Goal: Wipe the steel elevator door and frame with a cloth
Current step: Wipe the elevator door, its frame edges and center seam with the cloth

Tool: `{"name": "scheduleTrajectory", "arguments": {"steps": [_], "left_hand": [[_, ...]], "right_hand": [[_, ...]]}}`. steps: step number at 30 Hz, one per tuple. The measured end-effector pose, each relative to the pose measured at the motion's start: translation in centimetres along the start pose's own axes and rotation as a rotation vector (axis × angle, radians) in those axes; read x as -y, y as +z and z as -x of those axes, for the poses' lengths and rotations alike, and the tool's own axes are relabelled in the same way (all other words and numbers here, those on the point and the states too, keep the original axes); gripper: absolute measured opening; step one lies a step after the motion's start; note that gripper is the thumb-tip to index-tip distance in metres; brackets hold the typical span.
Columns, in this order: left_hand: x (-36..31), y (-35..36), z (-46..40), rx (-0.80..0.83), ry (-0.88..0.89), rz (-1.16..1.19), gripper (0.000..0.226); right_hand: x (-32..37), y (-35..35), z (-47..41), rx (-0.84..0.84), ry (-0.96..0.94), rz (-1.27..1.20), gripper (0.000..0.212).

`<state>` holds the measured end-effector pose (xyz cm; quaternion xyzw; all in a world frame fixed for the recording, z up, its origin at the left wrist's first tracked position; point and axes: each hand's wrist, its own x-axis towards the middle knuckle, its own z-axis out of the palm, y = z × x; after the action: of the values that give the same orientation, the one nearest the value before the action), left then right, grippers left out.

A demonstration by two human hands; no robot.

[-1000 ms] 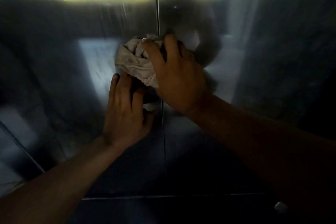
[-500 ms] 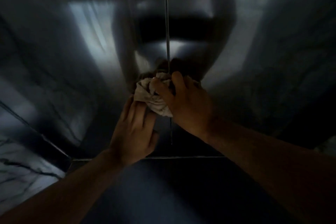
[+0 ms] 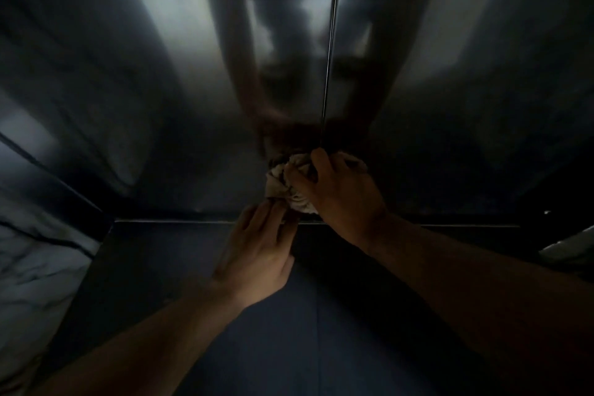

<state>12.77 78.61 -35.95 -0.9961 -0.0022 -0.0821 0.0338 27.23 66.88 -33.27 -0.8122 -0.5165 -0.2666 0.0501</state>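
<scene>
Right hand (image 3: 344, 193) grips bunched cloth (image 3: 289, 185) low on door (image 3: 193, 106) seam; left hand (image 3: 257, 254) flat, fingers straight, beside it. Best: press firmly, finish at sill (image 3: 176, 221).

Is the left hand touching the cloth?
Touching. The head view shows the left hand with its straight fingertips meeting the lower edge of the cloth, which the right hand grips.

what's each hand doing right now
Left hand: open, straight fingers reaching the cloth's lower edge.
Right hand: closed, gripping the cloth against the door by the seam.
</scene>
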Motion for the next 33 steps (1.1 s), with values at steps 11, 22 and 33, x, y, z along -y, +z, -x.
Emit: {"name": "scheduleTrajectory", "arguments": {"steps": [11,22,33], "left_hand": [[-1.1,2.4,2.6,0.087,0.026,0.022,0.050],[0.6,2.4,3.6,0.324,-0.107,-0.112,0.047],[-2.8,-11.2,5.5,0.365,-0.182,-0.046,0.050]], "right_hand": [[1.5,7.7,6.0,0.369,0.067,-0.055,0.040],[2.1,6.1,7.1,0.610,0.210,-0.078,0.060],[1.0,-11.3,7.0,0.726,0.232,-0.165,0.065]]}}
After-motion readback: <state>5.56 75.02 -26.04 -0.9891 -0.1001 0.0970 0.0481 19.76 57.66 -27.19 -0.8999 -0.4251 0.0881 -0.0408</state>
